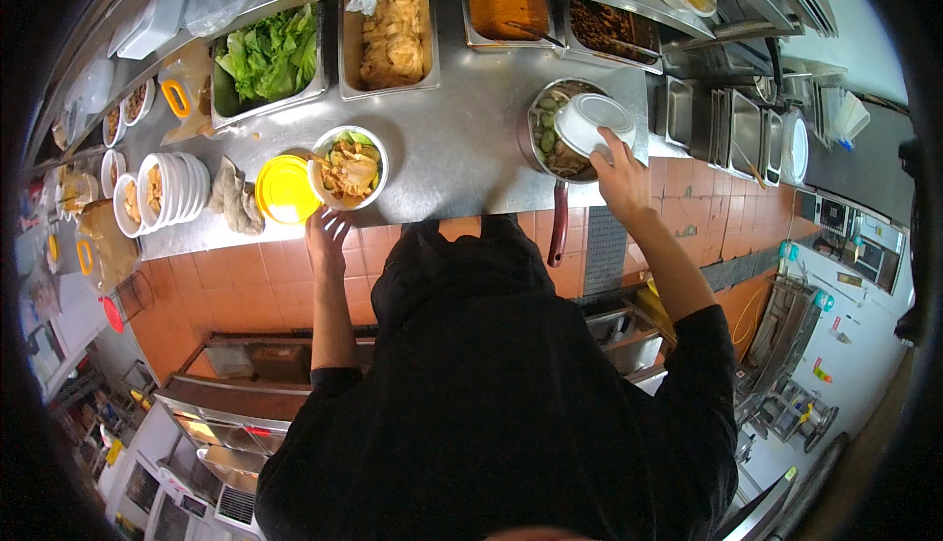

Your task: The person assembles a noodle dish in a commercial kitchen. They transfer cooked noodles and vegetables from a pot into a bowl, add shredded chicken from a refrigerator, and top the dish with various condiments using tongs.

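Observation:
Over a saucepan (pixel 542 134) with a dark red handle, my right hand (pixel 621 176) grips a white bowl (pixel 592 121) by its rim. That bowl is tilted with its underside showing, so its inside is hidden. Green and brown food lies in the pan. My left hand (pixel 326 237) is at the near rim of another white bowl (pixel 383 180), fingers closed against its edge. Pale orange pieces and green leaves fill this bowl. A round yellow dish (pixel 287 189) sits against its left side.
Behind stand metal pans of lettuce (pixel 270 55), pale sliced food (pixel 393 35), orange sauce (pixel 506 13) and dark food (pixel 611 30). A crumpled cloth (pixel 236 197) and stacked white bowls (pixel 182 188) are left. The pan handle (pixel 559 227) sticks out past the counter edge.

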The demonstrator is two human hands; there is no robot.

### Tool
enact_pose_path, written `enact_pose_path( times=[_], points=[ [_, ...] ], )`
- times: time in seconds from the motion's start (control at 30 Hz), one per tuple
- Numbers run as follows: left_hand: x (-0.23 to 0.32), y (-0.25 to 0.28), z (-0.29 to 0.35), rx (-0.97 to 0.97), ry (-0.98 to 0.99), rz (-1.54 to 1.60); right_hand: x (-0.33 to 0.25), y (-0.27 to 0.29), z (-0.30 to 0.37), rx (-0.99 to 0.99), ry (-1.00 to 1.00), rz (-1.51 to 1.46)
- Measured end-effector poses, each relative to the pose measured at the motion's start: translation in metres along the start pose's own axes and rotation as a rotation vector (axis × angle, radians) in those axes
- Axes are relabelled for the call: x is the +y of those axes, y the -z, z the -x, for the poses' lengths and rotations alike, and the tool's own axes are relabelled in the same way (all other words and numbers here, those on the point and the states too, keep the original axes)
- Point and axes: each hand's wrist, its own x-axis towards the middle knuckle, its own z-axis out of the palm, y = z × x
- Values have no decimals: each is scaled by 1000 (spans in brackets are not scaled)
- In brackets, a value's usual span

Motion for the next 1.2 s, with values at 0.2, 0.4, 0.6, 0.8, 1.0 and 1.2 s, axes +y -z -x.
enact_pose_path(
  times=[0.2, 0.4, 0.6, 0.8, 1.0, 1.2],
  points=[
    [10, -4, -5, 275, -228, 49, -10, 3, 12, 286, -219, 8],
    [40, 3, -8, 312, -429, 37, -57, 38, 9, 546, -432, -491],
    [47, -16, 11, 263, -443, 88, -163, -70, -9, 25, -930, -1594],
    [30, -38, 38, 85, -493, -48, -139, -86, -14, -61, -676, -1162],
    [28, -57, 42, 77, -489, -78, -30, -39, -1, -56, -635, 77],
    [19, -69, 56, -126, -580, -151, 11, -39, -16, -598, -475, 193]
  ],
)
